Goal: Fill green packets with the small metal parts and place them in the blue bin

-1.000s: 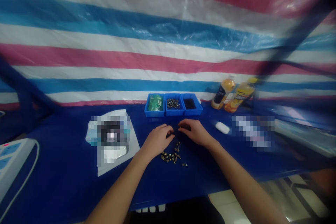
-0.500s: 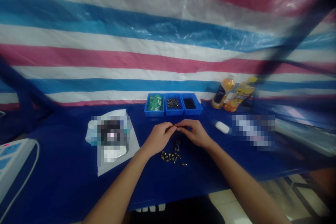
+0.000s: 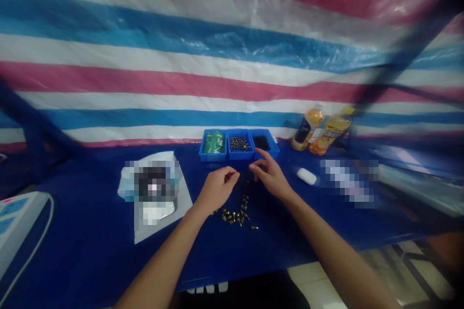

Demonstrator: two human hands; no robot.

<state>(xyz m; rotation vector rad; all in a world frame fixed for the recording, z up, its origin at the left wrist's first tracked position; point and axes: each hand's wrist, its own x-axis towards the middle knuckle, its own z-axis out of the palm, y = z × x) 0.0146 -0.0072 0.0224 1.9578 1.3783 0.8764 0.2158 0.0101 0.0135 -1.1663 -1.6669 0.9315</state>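
Note:
My left hand [image 3: 220,187] is closed, thumb and fingers curled together. Whatever it may hold is too small or hidden to make out. Apart from it, to the right, my right hand [image 3: 271,176] has its fingers spread, the index finger stretched toward the blue bin of black parts [image 3: 261,143]. Below and between both hands lies a loose pile of small brass-coloured screw-like parts [image 3: 235,216], with a line of them trailing upward. One single part [image 3: 254,227] lies to the right of the pile.
Beside the black parts stand a blue bin of small metal parts [image 3: 239,143] and one of green packets [image 3: 214,142]. Two drink bottles [image 3: 307,128] stand back right, near a white oval case [image 3: 306,176]. A white sheet [image 3: 184,203] bears blurred items; a power strip [image 3: 21,222] lies far left.
My hands were touching at the fingertips and have parted. The right hand has opened, its index finger lifting toward the bins. A small dark part now shows below the gap between the hands.

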